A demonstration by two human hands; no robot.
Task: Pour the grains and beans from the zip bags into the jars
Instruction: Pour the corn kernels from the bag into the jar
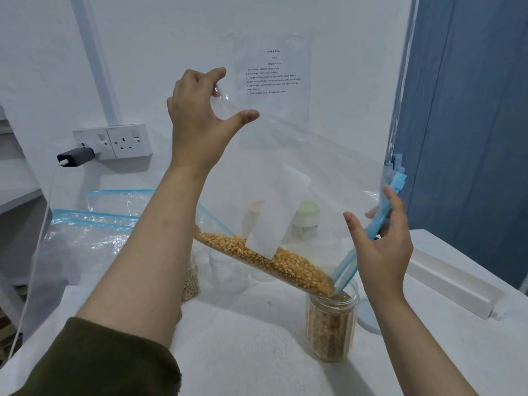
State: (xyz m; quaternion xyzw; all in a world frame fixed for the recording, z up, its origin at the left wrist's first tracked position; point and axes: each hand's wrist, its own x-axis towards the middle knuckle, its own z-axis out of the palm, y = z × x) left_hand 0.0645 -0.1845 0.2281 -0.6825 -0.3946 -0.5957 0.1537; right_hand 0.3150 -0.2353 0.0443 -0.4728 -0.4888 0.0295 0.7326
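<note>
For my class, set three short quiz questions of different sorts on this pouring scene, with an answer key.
1. True or false: the left hand lifts the closed bottom corner of the zip bag.
2. Multiple choice: the yellow kernels slide into A) a bowl, B) a clear jar, C) a cup.
3. Fill in: the right hand grips the bag's ____ zip strip.

Key: 1 true; 2 B; 3 blue.
</note>
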